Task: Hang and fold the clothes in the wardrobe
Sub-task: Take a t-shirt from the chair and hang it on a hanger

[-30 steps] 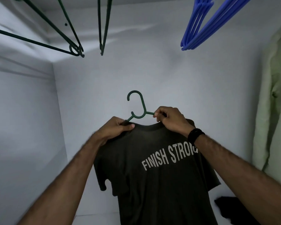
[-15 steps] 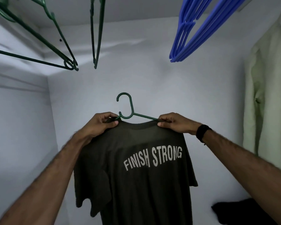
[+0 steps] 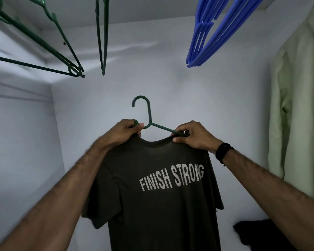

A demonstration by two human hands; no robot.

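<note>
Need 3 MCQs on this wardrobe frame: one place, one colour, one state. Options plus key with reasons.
1. Where does the pale green shirt hang?
A. Far left
B. Right side
C. Centre back

2. What colour is the bunch of empty hangers at upper right?
A. Blue
B. Red
C. White

3. What is the state of the green hanger carrying the dark T-shirt?
A. Hooked on the rail
B. Lying on the wardrobe floor
C. Held up in both hands, hook free

Key: 1 B, it fills the right edge of the head view. 2 A, the bunch is plainly blue, unlike the green ones to its left. 3 C, the left hand and right hand grip it at the shirt's shoulders, and the hook stands in open air.
</note>
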